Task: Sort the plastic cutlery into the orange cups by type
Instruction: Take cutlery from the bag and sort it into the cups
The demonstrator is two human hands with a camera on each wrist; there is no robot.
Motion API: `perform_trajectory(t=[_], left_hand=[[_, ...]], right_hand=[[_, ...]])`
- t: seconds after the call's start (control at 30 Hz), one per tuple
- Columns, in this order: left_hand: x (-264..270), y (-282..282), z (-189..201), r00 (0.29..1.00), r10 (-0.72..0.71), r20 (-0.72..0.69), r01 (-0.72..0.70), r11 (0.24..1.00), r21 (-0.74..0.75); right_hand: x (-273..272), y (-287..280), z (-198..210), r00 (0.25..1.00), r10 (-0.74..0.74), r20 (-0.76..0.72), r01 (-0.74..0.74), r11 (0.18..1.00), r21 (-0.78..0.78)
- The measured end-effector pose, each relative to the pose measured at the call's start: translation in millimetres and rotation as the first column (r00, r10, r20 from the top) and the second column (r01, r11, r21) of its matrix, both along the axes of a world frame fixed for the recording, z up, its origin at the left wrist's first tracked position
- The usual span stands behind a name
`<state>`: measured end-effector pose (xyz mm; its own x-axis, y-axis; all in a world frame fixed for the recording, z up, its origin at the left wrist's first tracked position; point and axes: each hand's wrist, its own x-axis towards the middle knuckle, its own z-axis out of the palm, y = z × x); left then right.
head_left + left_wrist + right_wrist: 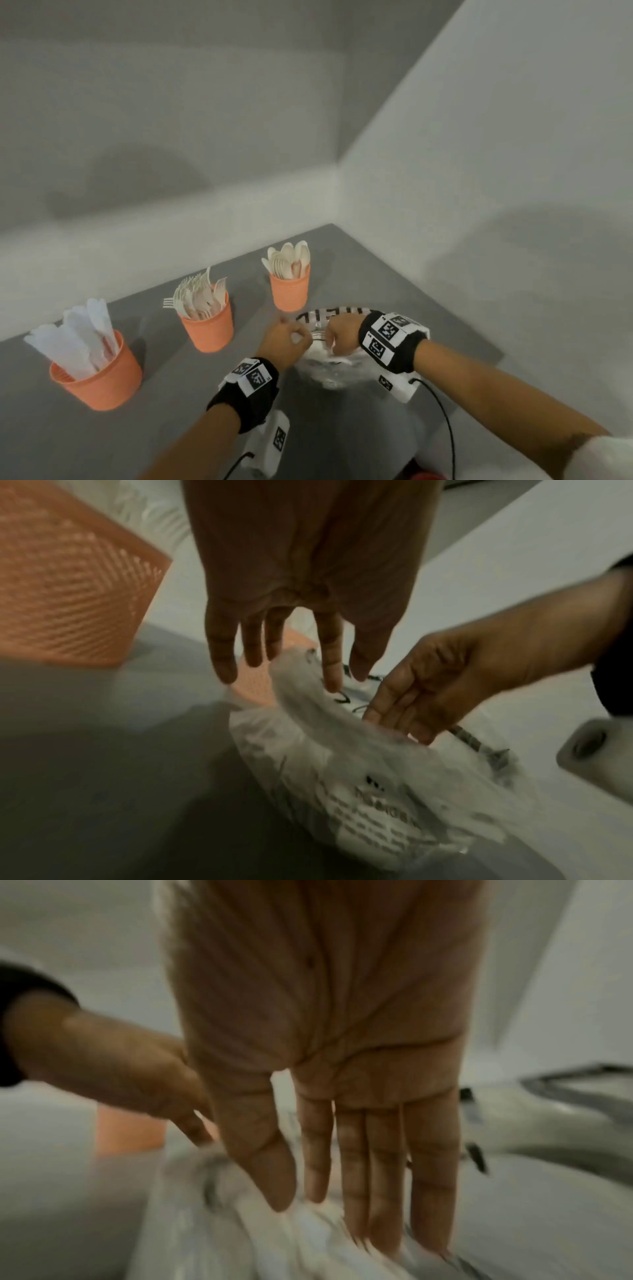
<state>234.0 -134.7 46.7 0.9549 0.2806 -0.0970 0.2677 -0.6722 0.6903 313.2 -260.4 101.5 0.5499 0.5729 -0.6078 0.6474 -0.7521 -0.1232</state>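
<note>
Three orange cups stand in a row on the grey table. The left cup [102, 377] holds knives, the middle cup [210, 330] forks, and the far cup [290, 291] spoons. In front of the spoon cup lies a clear printed plastic bag [329, 375] [377, 791]. My left hand [289, 339] [344, 677] hangs over the bag's mouth with straight fingers, its fingertips on the film. My right hand [342, 334] [308, 1202] reaches into the bag with straight fingers, touching blurred white cutlery [308, 1231] inside. Which type of cutlery it is cannot be made out.
White walls meet in a corner behind and to the right of the table [376, 274]. Black cables run from the wrist cameras toward the near edge. A small red object [424, 476] shows at the bottom edge. Bare grey tabletop [51, 445] lies at the near left.
</note>
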Motion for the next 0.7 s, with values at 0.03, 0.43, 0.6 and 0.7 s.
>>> perform_trajectory(t=[0.03,0.43,0.6,0.7], left_hand=[[-1,-3,-7,0.998,0.024,-0.06,-0.027,0.998,-0.06],[-6,8,1,0.983,-0.062,-0.175,0.043,0.993,-0.111],[-11,23,8,0.987,-0.052,-0.15,0.041,0.996,-0.08],[-11,26,12,0.988,-0.061,-0.142,0.049,0.995,-0.082]], right_hand=[[1,-6,-8,0.998,0.014,0.053,-0.012,0.999,-0.04],[-12,-19,-34,0.992,-0.008,0.128,-0.006,0.995,0.104],[8,-9,-40,0.992,-0.115,-0.06,0.119,0.99,0.075],[23,-4,-58,0.984,-0.175,-0.037,0.178,0.978,0.107]])
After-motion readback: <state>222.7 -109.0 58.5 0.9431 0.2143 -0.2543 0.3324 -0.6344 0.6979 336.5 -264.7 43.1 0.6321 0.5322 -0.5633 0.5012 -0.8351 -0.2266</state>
